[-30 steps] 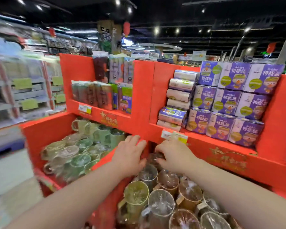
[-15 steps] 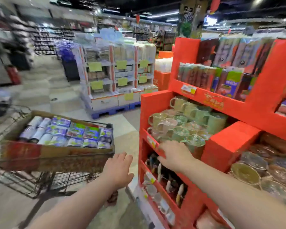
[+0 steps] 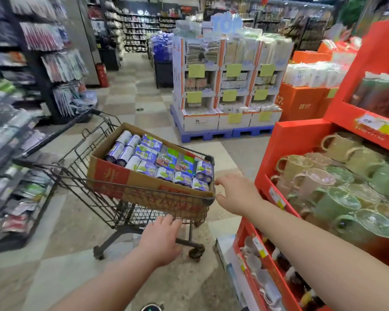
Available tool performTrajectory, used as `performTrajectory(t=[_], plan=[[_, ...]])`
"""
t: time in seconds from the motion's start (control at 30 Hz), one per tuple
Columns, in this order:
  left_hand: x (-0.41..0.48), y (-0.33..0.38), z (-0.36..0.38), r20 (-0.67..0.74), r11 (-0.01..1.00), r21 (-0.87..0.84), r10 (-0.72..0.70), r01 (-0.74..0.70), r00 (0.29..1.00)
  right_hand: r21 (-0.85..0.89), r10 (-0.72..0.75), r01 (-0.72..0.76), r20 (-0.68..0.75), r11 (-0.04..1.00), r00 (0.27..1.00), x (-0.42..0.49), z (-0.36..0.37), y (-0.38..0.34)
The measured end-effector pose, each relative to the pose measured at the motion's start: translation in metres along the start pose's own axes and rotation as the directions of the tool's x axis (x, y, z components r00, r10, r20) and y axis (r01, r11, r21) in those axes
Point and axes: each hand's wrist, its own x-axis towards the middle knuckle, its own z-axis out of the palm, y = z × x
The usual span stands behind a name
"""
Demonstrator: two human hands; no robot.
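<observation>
A dark wire shopping cart [image 3: 92, 182] stands on the shop floor in front of me. On it rests a cardboard box [image 3: 112, 178] filled with purple-and-white can packs [image 3: 157, 162]. My left hand [image 3: 160, 241] is stretched out low, fingers straight, just in front of the cart's near lower edge. My right hand [image 3: 236, 194] is spread beside the box's near right corner, thumb and fingers apart, holding nothing. Whether either hand touches the cart or box is unclear.
A red display stand [image 3: 292, 144] at my right holds wrapped green, beige and pink mugs [image 3: 337, 198]. A white pallet display [image 3: 229, 86] stands ahead. Racks of hanging packets [image 3: 20, 131] line the left. A tiled aisle runs between them.
My view has swung left from the red stand to the cart. Both hands left the wrapped cups on the stand and moved to the cart, the right hand coming beside the box's corner.
</observation>
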Motion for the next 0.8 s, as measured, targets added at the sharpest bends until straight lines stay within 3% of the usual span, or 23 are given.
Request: performTrajectory(t=[0.33, 0.67, 0.8], plan=[[0.103, -0.059, -0.059, -0.093, 0.985, -0.006, -0.175, 0.175, 0.980, 0.003, -0.099, 0.102, 0.264, 0.995, 0.959, 0.092, 0.081, 0.010], [0.182, -0.118, -0.100, -0.174, 0.970, -0.075, -0.242, 0.232, 0.955, -0.013, -0.155, 0.176, 0.411, 0.984, 0.898, 0.163, 0.112, 0.005], [0.211, -0.151, -0.098, -0.156, 0.974, -0.059, -0.223, 0.216, 0.962, 0.004, -0.144, 0.155, 0.399, 0.988, 0.906, 0.208, 0.111, -0.009]])
